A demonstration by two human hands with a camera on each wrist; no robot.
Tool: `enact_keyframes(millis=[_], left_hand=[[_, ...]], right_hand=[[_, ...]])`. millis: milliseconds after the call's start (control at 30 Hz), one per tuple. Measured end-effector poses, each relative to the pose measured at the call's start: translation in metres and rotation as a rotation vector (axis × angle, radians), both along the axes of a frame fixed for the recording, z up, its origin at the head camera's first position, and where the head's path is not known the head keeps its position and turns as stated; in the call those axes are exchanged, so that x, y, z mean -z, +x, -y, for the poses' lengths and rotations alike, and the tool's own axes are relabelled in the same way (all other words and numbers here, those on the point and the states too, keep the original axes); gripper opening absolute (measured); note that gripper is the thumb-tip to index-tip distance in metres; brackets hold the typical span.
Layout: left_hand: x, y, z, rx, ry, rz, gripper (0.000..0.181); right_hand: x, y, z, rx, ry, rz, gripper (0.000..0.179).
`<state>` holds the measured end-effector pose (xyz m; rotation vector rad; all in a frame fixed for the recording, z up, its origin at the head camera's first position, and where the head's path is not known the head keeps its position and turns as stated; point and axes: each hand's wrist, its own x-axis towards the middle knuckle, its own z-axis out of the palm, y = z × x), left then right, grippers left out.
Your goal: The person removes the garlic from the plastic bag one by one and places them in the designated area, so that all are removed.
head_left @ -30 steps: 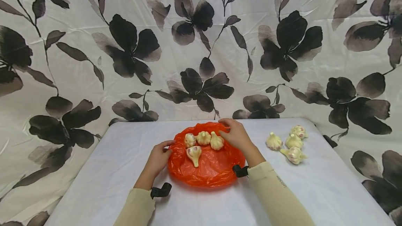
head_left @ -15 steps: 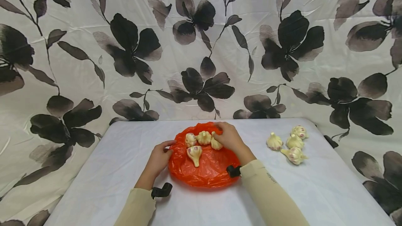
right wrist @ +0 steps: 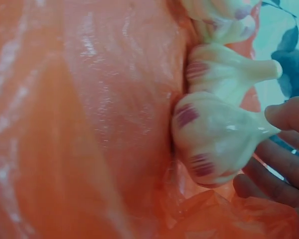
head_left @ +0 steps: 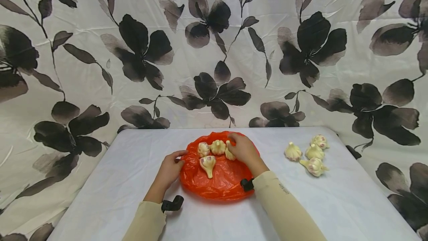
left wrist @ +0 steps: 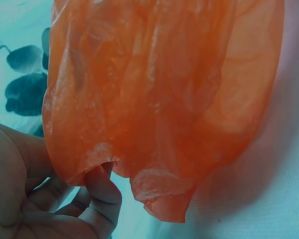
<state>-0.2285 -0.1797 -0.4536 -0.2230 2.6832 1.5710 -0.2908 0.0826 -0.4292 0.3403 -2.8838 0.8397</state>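
Note:
A red plastic bag [head_left: 220, 187] lies spread open on the table with several garlic bulbs in it. My left hand [head_left: 168, 169] pinches the bag's left edge between thumb and fingers, as the left wrist view also shows on the thin film [left wrist: 159, 99]. Over the bag's right side, my right hand [head_left: 246, 151] holds the rightmost garlic bulb [head_left: 229, 154] by its stem, thumb on one side and fingers behind. Close up, that purple-streaked bulb [right wrist: 217, 137] still rests against the bag. One bulb [head_left: 207, 163] lies nearer me, its stem pointing down toward me.
Right of the bag, several more garlic bulbs [head_left: 314, 151] sit grouped on the white-covered table [head_left: 110, 196]. A floral cloth [head_left: 214, 47] hangs behind the table. Each wrist wears a black camera band [head_left: 172, 203].
My right hand has moved left from the bag's right rim onto the rightmost garlic bulb and taken its stem. The left hand stays at the bag's edge.

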Motion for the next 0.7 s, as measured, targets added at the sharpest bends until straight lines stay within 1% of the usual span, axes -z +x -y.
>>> enact_keyframes(millis=[167, 300, 433, 700], left_hand=[[-0.002, -0.001, -0.001, 0.003, 0.001, 0.004, 0.038], [-0.003, -0.001, -0.001, 0.003, -0.007, -0.001, 0.038], [-0.002, 0.000, -0.001, 0.005, -0.007, 0.001, 0.038], [-0.002, 0.000, -0.002, 0.005, -0.012, 0.009, 0.038]], right_hand=[[0.003, 0.001, 0.001, -0.020, 0.013, -0.047, 0.021], [0.003, 0.002, 0.002, -0.020, 0.017, -0.055, 0.020], [0.000, 0.004, 0.003, -0.046, 0.016, -0.057, 0.019], [-0.008, 0.010, 0.003, -0.077, 0.025, -0.115, 0.017]])
